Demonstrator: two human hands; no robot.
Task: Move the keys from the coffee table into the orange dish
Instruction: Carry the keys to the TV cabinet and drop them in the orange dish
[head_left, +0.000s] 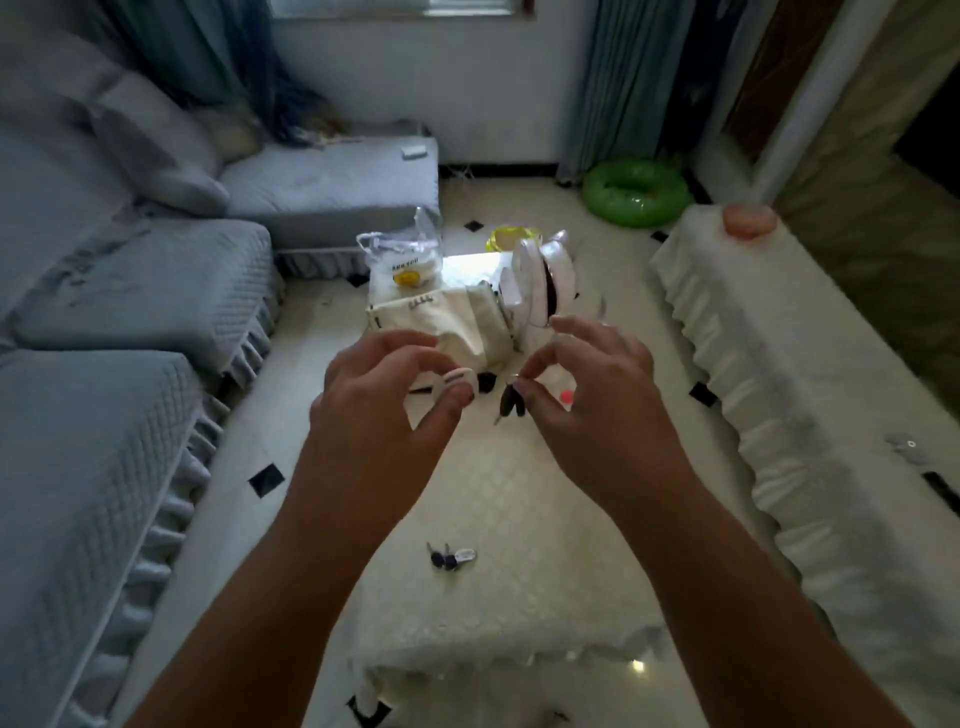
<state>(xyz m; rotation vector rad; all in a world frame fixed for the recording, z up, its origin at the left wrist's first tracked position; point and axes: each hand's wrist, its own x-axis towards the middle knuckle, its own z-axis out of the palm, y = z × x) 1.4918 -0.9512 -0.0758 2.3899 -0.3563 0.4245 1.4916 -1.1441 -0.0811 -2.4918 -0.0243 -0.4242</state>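
Both of my hands are raised over the middle of the coffee table (519, 613), which has a white lace cloth. My left hand (384, 395) pinches a white oval key tag (456, 383) between thumb and fingers. My right hand (597, 384) pinches a ring from which dark-headed keys (511, 402) hang. The tag and these keys appear to belong to one bunch. A second bunch of keys (451, 557) with a small white tag lies on the table nearer to me. A small orange-pink patch (566, 397), perhaps the dish, shows behind my right hand, mostly hidden.
A white cloth-covered box and white round objects (535, 280) stand at the table's far end with a plastic bag (402, 265). A grey sofa (104, 322) runs along the left. A white-covered cabinet (810, 374) stands on the right. A green inflatable ring (636, 192) lies on the floor.
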